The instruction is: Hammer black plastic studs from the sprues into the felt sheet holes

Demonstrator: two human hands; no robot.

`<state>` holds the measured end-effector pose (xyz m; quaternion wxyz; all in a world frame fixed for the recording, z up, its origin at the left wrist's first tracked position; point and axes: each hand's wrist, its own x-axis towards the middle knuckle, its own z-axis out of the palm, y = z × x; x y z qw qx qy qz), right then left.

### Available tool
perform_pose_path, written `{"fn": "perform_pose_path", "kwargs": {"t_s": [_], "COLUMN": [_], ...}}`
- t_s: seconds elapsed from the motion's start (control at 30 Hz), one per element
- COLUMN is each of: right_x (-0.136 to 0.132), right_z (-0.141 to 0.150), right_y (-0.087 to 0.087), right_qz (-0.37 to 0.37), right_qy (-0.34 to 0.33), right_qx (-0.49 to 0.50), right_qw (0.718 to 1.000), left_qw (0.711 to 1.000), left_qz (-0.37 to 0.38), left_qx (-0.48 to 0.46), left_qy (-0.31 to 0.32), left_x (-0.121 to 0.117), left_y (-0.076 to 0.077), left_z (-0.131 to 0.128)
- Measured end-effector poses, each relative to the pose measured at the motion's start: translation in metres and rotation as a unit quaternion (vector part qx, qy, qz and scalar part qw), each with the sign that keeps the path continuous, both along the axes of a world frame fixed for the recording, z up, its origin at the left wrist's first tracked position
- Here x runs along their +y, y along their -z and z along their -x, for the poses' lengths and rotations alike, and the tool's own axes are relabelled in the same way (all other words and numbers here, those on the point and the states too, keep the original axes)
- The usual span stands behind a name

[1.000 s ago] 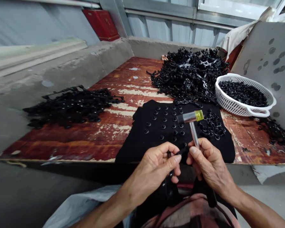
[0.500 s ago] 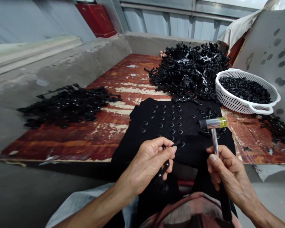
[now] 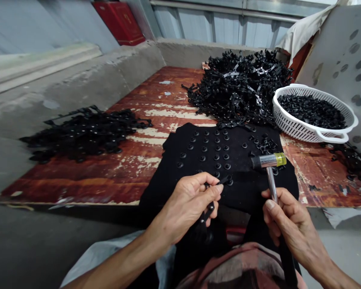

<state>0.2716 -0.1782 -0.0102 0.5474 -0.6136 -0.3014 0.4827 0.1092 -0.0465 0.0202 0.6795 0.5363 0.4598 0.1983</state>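
Observation:
My left hand (image 3: 197,196) pinches a black jointed linkage strip (image 3: 202,220) with shiny rivets; part of it hangs below my fingers. The strip's far end lies over one small round black part (image 3: 229,180) at the front of the black cloth (image 3: 156,180). My right hand (image 3: 285,216) is wrapped round the handle of a small mallet (image 3: 268,161), which has a metal head, one black face and one yellow face. The mallet head is held up over the right side of the cloth, apart from the strip. Several round black parts (image 3: 218,148) stand in rows on the cloth.
A large heap of black linkages (image 3: 240,88) lies at the back, a smaller pile (image 3: 84,134) at the left. At the right stands a white basket (image 3: 313,133) of small black pieces. Loose black parts (image 3: 266,145) lie by the mallet. A grey wall (image 3: 117,68) borders the worn red table (image 3: 114,180).
The mallet head has dropped slightly and tilted a little to the left. My left hand keeps its hold on the strip over the same round part. The camera view has shifted slightly.

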Motion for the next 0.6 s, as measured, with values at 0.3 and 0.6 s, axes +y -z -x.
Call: {"fn": "perform_pose_path", "kwargs": {"t_s": [0.3, 0.6], "right_x": [-0.002, 0.0], "right_z": [-0.007, -0.012], "right_y": [0.003, -0.021], "right_qz": [0.013, -0.185], "right_qy": [-0.041, -0.147], "right_qx": [-0.075, -0.446], "right_qw": [0.996, 0.863], "left_qw": [1.0, 0.998], "left_qz": [-0.001, -0.01], "left_qx": [0.013, 0.054], "left_qy": [-0.001, -0.008], "left_x": [0.0, 0.001], "left_y": [-0.003, -0.007], "left_z": [-0.001, -0.003]}}
